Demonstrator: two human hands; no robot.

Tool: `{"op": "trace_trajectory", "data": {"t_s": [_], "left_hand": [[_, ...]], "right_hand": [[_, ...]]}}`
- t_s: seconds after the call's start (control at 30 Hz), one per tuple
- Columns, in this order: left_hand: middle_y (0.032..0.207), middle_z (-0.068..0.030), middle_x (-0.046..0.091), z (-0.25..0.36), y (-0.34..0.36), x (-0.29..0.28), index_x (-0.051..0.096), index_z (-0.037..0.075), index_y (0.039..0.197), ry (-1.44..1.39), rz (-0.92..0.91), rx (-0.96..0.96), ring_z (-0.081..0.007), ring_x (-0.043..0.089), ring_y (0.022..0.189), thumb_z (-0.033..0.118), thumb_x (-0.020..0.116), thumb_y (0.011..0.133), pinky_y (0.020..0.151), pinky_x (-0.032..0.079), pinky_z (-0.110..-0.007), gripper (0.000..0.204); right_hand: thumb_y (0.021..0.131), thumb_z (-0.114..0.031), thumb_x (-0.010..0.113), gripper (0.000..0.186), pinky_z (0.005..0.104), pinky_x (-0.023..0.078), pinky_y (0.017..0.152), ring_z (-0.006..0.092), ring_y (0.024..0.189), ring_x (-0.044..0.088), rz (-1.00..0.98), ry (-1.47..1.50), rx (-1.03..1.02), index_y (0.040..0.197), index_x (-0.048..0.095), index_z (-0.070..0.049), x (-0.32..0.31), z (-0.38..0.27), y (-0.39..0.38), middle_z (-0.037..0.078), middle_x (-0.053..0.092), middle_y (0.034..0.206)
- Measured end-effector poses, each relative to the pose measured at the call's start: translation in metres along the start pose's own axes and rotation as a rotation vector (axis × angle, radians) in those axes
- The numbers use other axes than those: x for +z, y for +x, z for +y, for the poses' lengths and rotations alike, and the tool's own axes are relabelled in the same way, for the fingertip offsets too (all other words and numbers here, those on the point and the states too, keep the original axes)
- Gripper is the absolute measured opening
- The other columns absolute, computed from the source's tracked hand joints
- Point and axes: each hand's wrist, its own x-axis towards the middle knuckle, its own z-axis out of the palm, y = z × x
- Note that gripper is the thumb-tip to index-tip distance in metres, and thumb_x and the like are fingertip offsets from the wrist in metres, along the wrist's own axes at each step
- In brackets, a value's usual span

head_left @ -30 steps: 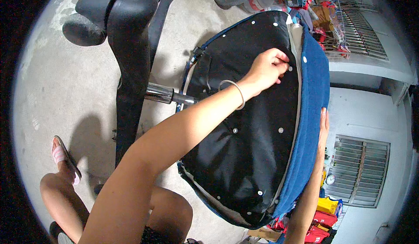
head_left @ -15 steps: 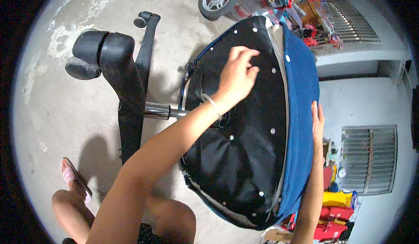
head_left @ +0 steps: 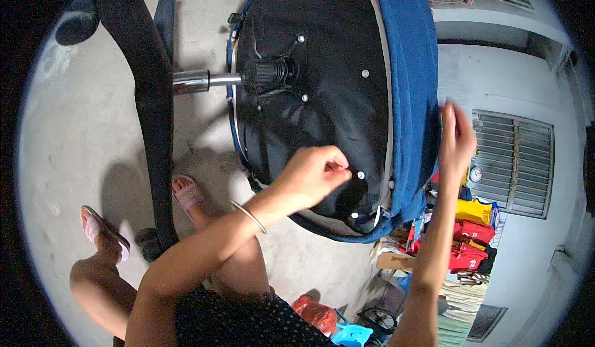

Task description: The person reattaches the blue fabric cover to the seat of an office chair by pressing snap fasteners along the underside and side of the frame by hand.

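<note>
The left hand (head_left: 315, 176), fingers curled, grip unclear, is at the black seat underside (head_left: 334, 124), just beside a pale stud (head_left: 361, 175). Rightward, the blue cushion side (head_left: 409, 93); beyond, the right hand (head_left: 457, 137), fingers extended. Up-left, a metal post (head_left: 191, 81).

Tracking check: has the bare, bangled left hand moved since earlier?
Yes: the left hand moved down the picture, from above to below the shiny cylindrical metal post.

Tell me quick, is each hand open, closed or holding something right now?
Left hand: fingers curled closed beside a white stud; nothing visibly held.
Right hand: beside the seat's blue side, fingers partly bent; grip cannot be told.
</note>
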Motion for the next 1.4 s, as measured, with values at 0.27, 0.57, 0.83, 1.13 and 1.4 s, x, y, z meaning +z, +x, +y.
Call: {"op": "trace_trajectory", "data": {"t_s": [0.27, 0.57, 0.83, 1.13, 1.4], "left_hand": [[0.081, -0.0103, 0.051, -0.002, -0.011, 0.072, 0.048, 0.000, 0.092, 0.098, 0.392, 0.103, -0.0179, 0.054, 0.059, 0.020, 0.079, 0.067, 0.053, 0.046, -0.031, 0.044], [0.077, -0.0123, 0.054, -0.011, -0.015, 0.083, 0.049, -0.001, 0.093, 0.255, 0.582, 0.168, -0.0253, 0.056, 0.066, 0.029, 0.079, 0.066, 0.058, 0.046, -0.035, 0.050], [0.077, -0.0117, 0.054, -0.019, -0.010, 0.080, 0.049, 0.000, 0.092, 0.148, 0.570, 0.181, -0.0278, 0.054, 0.065, 0.028, 0.080, 0.064, 0.060, 0.045, -0.037, 0.050], [0.077, -0.0135, 0.057, -0.019, -0.005, 0.073, 0.051, 0.001, 0.088, 0.084, 0.490, 0.031, -0.0282, 0.058, 0.070, 0.014, 0.075, 0.065, 0.062, 0.047, -0.037, 0.036], [0.082, -0.0023, 0.062, 0.001, -0.012, 0.059, 0.060, 0.003, 0.088, -0.615, 0.270, 0.012, -0.0085, 0.058, 0.072, 0.019, 0.061, 0.087, 0.061, 0.052, -0.023, 0.016]], "right_hand": [[0.067, -0.010, 0.077, 0.037, 0.0359, 0.046, 0.071, 0.0312, 0.079, 0.055, -0.083, -0.287, -0.126, 0.096, 0.056, 0.000, -0.017, -0.044, -0.139, 0.016, 0.055, 0.091], [0.078, -0.001, 0.066, 0.012, 0.0180, 0.037, 0.056, 0.0036, 0.064, 0.045, -0.033, 0.360, 0.307, 0.085, 0.057, 0.001, -0.022, -0.052, -0.133, -0.003, 0.052, 0.074], [0.078, 0.001, 0.065, 0.008, 0.0162, 0.032, 0.054, 0.0015, 0.062, 0.042, -0.115, 0.416, 0.366, 0.084, 0.059, -0.001, -0.030, -0.078, -0.133, -0.005, 0.052, 0.073], [0.073, 0.001, 0.064, 0.013, 0.0285, 0.040, 0.053, 0.0172, 0.056, 0.048, -0.272, 0.065, -0.067, 0.085, 0.058, 0.002, 0.001, -0.062, -0.133, 0.010, 0.052, 0.070], [0.074, 0.006, 0.061, 0.019, 0.0334, 0.048, 0.058, 0.0251, 0.067, 0.058, -0.188, -0.087, -0.201, 0.093, 0.061, 0.003, 0.008, -0.065, -0.149, 0.014, 0.057, 0.083]]}}
